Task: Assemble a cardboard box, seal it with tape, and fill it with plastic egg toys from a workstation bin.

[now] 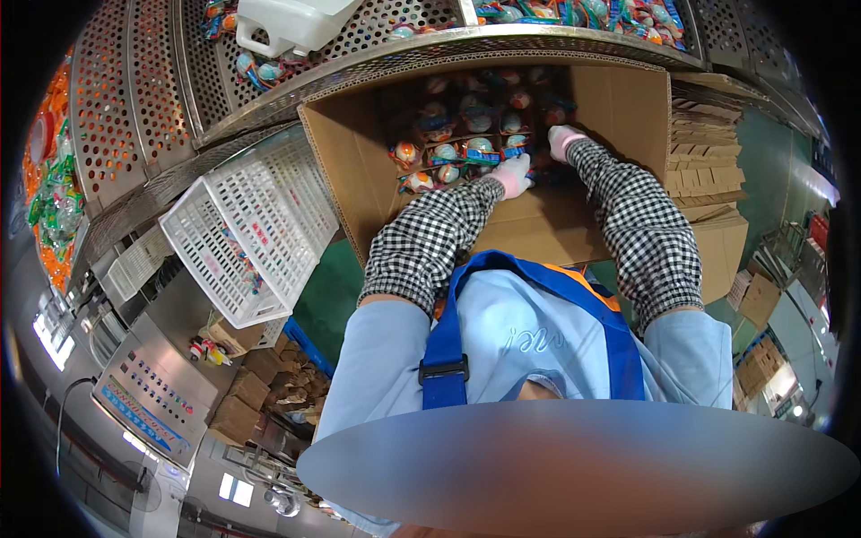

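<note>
A large open cardboard box (619, 107) stands in front of me, with cardboard dividers inside and rows of small wrapped items, each with a rounded white, orange or bluish part. My left hand (514, 176), in a pale pink and white glove, is low inside the box beside a wrapped item with a light blue ball (516, 140); whether it grips anything is unclear. To its right, my right hand (564, 140), gloved alike, reaches into the shaded right part of the box. Its fingertips are hard to make out. Black-and-white checked sleeves cover both forearms.
A perforated metal table (202, 74) with more wrapped items and a white plastic jug (289, 23) borders the box's far side. A white plastic basket (259, 222) stands at the left. Stacked flat cardboard (706, 155) is close on the right.
</note>
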The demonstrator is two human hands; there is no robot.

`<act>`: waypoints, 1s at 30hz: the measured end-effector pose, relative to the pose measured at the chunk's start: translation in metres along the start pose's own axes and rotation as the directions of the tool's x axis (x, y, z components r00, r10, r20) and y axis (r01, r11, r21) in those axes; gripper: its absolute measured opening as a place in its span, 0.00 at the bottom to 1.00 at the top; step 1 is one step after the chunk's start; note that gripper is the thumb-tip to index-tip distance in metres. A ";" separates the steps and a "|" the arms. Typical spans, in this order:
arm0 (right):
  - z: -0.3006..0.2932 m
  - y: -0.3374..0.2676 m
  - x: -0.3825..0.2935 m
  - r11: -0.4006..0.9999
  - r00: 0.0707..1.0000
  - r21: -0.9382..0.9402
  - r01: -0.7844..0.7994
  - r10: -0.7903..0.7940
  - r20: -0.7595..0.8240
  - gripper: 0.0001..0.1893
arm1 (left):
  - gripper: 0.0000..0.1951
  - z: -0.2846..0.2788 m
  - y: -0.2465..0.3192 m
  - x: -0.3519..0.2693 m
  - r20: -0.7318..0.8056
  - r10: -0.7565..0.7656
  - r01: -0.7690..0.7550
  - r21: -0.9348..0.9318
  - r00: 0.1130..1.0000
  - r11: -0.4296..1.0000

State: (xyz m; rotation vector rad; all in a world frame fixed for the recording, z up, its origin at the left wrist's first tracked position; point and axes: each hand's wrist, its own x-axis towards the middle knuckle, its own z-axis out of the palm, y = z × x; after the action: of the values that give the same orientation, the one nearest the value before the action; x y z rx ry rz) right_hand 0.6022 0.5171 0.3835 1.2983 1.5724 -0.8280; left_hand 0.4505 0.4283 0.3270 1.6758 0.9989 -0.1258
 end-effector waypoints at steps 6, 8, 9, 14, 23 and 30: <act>0.026 -0.024 -0.018 0.999 0.990 0.001 0.041 -0.040 0.133 0.40 | 0.19 -0.005 0.011 0.000 -0.026 -0.202 0.204 0.083 0.979 0.976; 0.050 -0.032 -0.009 0.986 0.988 0.083 -0.148 0.142 0.068 0.39 | 0.20 -0.004 0.011 -0.003 -0.045 -0.127 0.128 0.031 0.991 0.991; 0.058 -0.034 -0.007 0.969 0.978 0.128 -0.210 0.205 0.046 0.36 | 0.20 -0.005 0.012 -0.004 -0.042 -0.124 0.126 0.036 0.991 0.991; 0.024 -0.004 -0.016 0.994 0.994 -0.089 -0.063 0.070 0.078 0.15 | 0.16 -0.013 0.011 0.001 -0.033 -0.111 0.115 0.164 0.993 0.980; -0.002 -0.009 -0.037 0.972 0.931 -0.235 -0.019 0.103 0.350 0.28 | 0.16 -0.016 0.009 0.011 -0.019 -0.198 0.197 0.220 0.980 0.955; 0.062 -0.009 0.022 0.991 0.984 -0.084 -0.105 0.116 0.139 0.20 | 0.12 -0.031 0.048 -0.004 -0.013 -0.024 0.026 0.253 1.000 0.967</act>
State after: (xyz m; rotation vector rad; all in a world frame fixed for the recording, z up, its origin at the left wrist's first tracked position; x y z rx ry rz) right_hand 0.6070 0.4671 0.3398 1.2321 1.3929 -0.7670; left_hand 0.4680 0.4513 0.3765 1.8970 1.0459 -0.2715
